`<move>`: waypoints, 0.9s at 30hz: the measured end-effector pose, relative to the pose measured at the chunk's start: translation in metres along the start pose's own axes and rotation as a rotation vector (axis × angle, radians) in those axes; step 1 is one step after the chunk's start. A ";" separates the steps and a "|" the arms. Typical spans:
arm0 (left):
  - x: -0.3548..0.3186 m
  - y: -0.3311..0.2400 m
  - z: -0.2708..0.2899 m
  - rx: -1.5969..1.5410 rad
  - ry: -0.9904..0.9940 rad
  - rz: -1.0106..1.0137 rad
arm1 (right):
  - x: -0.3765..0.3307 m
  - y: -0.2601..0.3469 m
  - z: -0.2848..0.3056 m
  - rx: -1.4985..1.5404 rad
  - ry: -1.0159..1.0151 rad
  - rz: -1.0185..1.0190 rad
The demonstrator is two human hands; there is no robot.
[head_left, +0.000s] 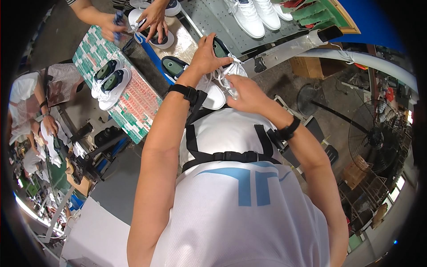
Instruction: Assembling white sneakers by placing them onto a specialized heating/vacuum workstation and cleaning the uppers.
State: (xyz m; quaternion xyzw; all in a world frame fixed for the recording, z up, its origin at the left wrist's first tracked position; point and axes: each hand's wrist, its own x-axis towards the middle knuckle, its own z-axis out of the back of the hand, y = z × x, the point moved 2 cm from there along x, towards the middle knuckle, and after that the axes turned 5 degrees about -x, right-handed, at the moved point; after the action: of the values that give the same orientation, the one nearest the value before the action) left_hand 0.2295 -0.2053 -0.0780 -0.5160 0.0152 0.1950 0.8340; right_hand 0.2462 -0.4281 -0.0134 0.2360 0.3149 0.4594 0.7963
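In front of me are two white sneakers with dark green insoles. My left hand (208,58) grips the right sneaker (237,69) around its opening, thumb stretched across toward the laces. My right hand (245,92) is at that shoe's front, thumb and fingers closed together beside the loose white laces. What the right fingers pinch is partly hidden, with a small whitish bit showing under them. The left sneaker (214,96) lies against it, toe toward me, its middle covered by my left wrist.
Across the bench, another person's hands (153,20) work on white sneakers. A taped green and red board (140,91) at left bears a pair of sneakers (109,82). More white shoes (253,20) stand on the grey conveyor (209,22). A pedestal fan (376,137) stands at right.
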 end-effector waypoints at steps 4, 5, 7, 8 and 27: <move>0.003 0.003 0.010 0.002 0.033 -0.033 | -0.054 -0.004 0.031 0.036 -0.014 0.048; 0.002 0.000 0.011 -0.027 0.068 -0.046 | -0.058 -0.008 0.036 0.033 -0.013 0.046; 0.001 0.003 0.007 -0.008 0.050 -0.041 | -0.059 -0.011 0.042 -0.043 0.020 0.067; 0.000 0.006 0.007 0.014 0.033 -0.035 | -0.052 -0.010 0.040 -0.042 0.020 0.070; 0.003 0.011 0.007 -0.038 0.048 -0.044 | -0.035 0.005 0.024 0.001 0.043 0.024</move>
State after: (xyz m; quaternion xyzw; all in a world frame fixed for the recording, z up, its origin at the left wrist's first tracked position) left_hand 0.2277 -0.1938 -0.0848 -0.5366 0.0203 0.1644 0.8274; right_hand 0.2471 -0.4588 0.0162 0.2304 0.3291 0.4737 0.7837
